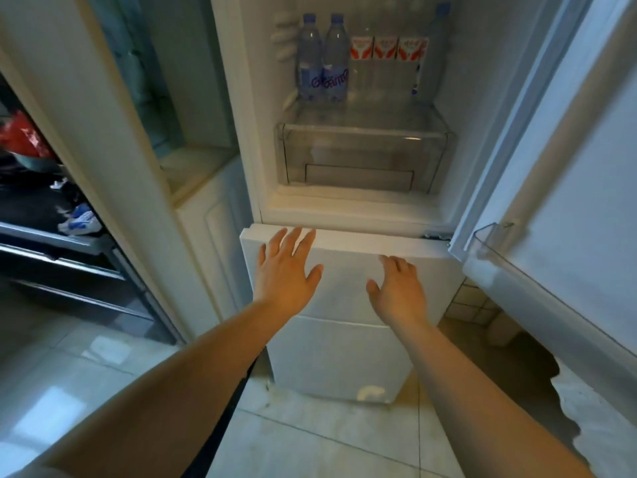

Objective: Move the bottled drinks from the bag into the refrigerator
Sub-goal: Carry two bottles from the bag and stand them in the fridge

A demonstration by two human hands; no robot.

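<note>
Two water bottles [322,58] on refrigerator [344,201] shelf beside three cartons [389,48], both hands [286,267] empty, fingers spread

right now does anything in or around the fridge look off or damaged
The floor under the open fridge door shows a dark, ragged-edged patch, like a stain, a wet spot or a shadow. Inside, two water bottles and three cartons stand upright.

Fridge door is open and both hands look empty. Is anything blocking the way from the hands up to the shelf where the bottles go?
Nothing visible does. The left hand and right hand are open before the lower door. The shelf above has bare space ahead of the water bottles and cartons.
</note>
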